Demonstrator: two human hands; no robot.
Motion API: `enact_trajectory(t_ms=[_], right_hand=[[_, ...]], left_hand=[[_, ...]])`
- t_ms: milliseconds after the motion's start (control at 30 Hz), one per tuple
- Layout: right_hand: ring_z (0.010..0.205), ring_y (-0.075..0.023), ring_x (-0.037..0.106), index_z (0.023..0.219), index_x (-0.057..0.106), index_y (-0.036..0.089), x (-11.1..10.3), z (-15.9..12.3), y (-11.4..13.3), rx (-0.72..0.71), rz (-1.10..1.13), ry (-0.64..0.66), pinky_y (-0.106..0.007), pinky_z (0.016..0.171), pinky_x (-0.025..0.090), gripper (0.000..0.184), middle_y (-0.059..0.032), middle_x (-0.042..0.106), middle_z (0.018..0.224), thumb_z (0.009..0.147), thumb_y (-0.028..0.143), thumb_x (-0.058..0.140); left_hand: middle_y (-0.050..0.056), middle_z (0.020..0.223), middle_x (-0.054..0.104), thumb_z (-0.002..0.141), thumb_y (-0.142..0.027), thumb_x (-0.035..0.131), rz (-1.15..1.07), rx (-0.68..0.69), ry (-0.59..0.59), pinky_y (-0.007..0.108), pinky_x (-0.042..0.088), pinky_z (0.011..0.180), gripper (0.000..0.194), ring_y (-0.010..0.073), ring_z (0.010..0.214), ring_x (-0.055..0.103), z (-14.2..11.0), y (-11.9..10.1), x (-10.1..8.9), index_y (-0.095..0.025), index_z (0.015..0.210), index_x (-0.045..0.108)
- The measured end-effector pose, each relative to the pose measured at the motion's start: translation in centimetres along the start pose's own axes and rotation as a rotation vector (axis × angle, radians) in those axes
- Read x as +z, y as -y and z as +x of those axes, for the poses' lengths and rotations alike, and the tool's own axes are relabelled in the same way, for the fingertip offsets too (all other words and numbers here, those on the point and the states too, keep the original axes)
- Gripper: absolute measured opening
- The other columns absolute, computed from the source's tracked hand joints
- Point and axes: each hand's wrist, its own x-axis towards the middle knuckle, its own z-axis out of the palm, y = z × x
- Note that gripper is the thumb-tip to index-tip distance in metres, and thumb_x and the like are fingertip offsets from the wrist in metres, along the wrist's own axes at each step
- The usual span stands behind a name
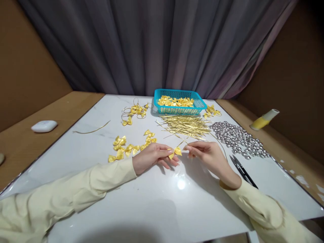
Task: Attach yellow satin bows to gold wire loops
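Between the thumb and fingers of my left hand (158,154) is a small yellow satin bow (177,151), held over the white table. Thin gold wire shows just behind the bow and runs toward my right hand (206,153). That hand is closed in a pinch at the end of a gold twist tie (182,139); its fingertips are slightly apart from the bow. Several loose yellow bows (131,149) lie left of my left hand. Beyond both hands spreads a pile of gold twist ties (187,126).
A blue basket (180,111) of yellow bows stands at the back. Bows with looped ties (136,109) lie left of it, more bows (212,110) right. Silver beads (238,138), black thread snips (243,171), a yellow-white tube (264,120) and a white oval object (44,126) flank the workspace.
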Motion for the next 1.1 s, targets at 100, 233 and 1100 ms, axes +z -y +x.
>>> enact_trajectory(t_ms=[100, 233, 1100], right_hand=[[0.047, -0.0118, 0.054, 0.073, 0.068, 0.016, -0.2, -0.4, 0.3, -0.072, -0.132, -0.007, -0.023, 0.051, 0.043, 0.016, -0.0010, 0.061, 0.052, 0.077, 0.025, 0.055], [0.049, -0.0116, 0.055, 0.077, 0.067, 0.017, 0.1, -1.0, 0.6, -0.194, -0.269, 0.079, -0.022, 0.050, 0.042, 0.016, -0.0013, 0.064, 0.060, 0.078, 0.020, 0.051], [0.041, -0.0070, 0.033, 0.061, 0.063, 0.014, 0.8, -1.4, -0.3, -0.254, -0.465, 0.174, -0.020, 0.045, 0.031, 0.021, 0.0017, 0.048, 0.047, 0.067, 0.009, 0.043]], left_hand=[[0.015, 0.090, 0.067, 0.078, -0.034, 0.058, 0.006, 0.011, -0.008, 0.020, 0.051, 0.055, 0.027, 0.0191, 0.079, 0.065, 0.0, 0.0, 0.0, -0.009, 0.083, 0.064], [0.014, 0.088, 0.067, 0.079, -0.034, 0.057, 0.007, 0.024, -0.026, 0.019, 0.050, 0.054, 0.026, 0.0177, 0.076, 0.064, -0.1, 0.0, 0.2, -0.009, 0.082, 0.064], [0.014, 0.086, 0.066, 0.080, -0.036, 0.053, 0.052, 0.053, -0.021, 0.020, 0.049, 0.051, 0.030, 0.0181, 0.074, 0.063, 0.0, 0.3, 0.1, -0.008, 0.080, 0.064]])
